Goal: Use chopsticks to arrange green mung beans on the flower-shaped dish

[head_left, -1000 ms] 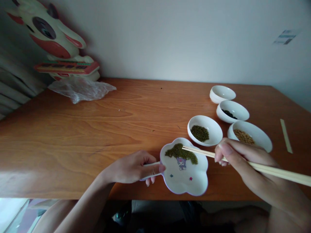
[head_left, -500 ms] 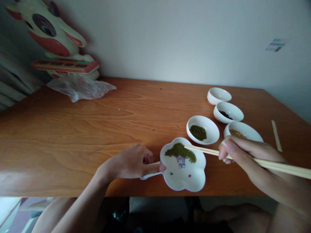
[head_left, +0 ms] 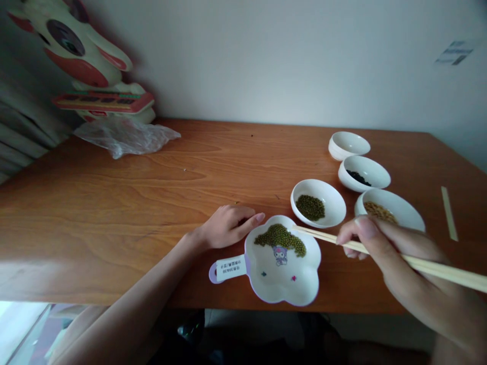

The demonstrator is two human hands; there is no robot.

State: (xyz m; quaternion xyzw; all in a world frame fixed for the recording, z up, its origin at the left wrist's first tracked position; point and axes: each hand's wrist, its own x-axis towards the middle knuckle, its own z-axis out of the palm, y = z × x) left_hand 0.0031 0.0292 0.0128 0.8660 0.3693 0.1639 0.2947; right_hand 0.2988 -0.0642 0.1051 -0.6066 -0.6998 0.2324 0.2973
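Note:
A white flower-shaped dish [head_left: 281,291] with a purple rim lies near the table's front edge, its labelled handle [head_left: 230,267] pointing left. Green mung beans [head_left: 279,237] are heaped in its upper part, above a printed cartoon figure. My left hand [head_left: 232,225] rests on the table just beyond the handle, thumb stretched toward the dish's rim, holding nothing. Pale chopsticks [head_left: 352,246] are gripped in my right hand [head_left: 388,248], their tips close together at the beans' right edge. Whether a bean is between the tips is too small to tell.
Behind the dish stands a white bowl of mung beans [head_left: 330,209]. Farther right are a bowl with tan grains [head_left: 405,208], a bowl with black beans [head_left: 375,170] and another white bowl [head_left: 350,144]. A pale strip [head_left: 449,213] lies far right. A plastic bag [head_left: 129,138] and cow-shaped toy keyboard [head_left: 102,101] stand back left.
My left hand has let go of the dish's handle and moved up beyond it, uncovering the label. My right hand still holds the chopsticks over the dish, their tips shifted slightly right among the beans.

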